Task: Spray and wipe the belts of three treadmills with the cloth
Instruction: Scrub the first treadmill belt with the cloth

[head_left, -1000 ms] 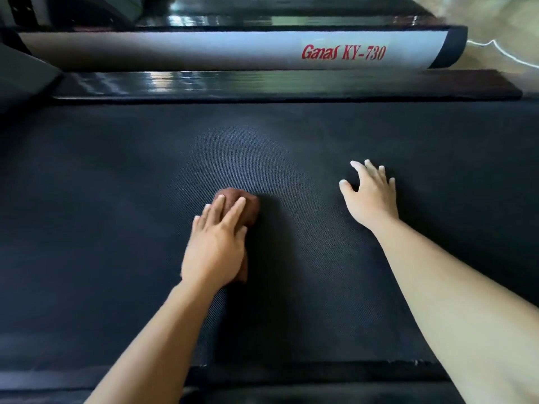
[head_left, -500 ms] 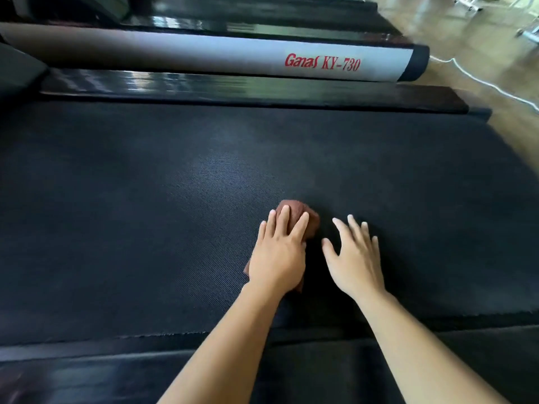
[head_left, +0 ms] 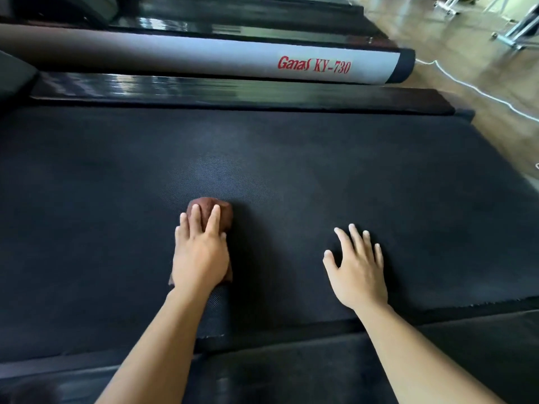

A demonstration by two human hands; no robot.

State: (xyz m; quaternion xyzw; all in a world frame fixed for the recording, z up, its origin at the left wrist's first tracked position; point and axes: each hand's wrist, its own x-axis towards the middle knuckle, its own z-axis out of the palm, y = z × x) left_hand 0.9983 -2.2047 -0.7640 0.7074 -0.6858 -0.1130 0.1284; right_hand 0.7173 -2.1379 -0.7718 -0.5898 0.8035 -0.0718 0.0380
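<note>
A wide black treadmill belt [head_left: 291,158] fills most of the view. My left hand [head_left: 201,252] lies flat on a bunched brown cloth [head_left: 223,212] and presses it onto the belt near its middle; most of the cloth is hidden under the palm. To the right, my right hand [head_left: 357,266] rests on the bare belt with fingers spread and nothing in it. No spray bottle is in view.
A glossy black side rail [head_left: 233,93] runs along the belt's far edge, a second one [head_left: 320,371] along the near edge. Beyond lies a grey rail marked "Ganas KY-730" [head_left: 204,58]. Wooden floor [head_left: 478,83] with a white cable [head_left: 466,86] is at right.
My left hand has slid the cloth leftward across the belt, away from my right hand, which has stayed resting on the belt. The gap between the hands has widened.
</note>
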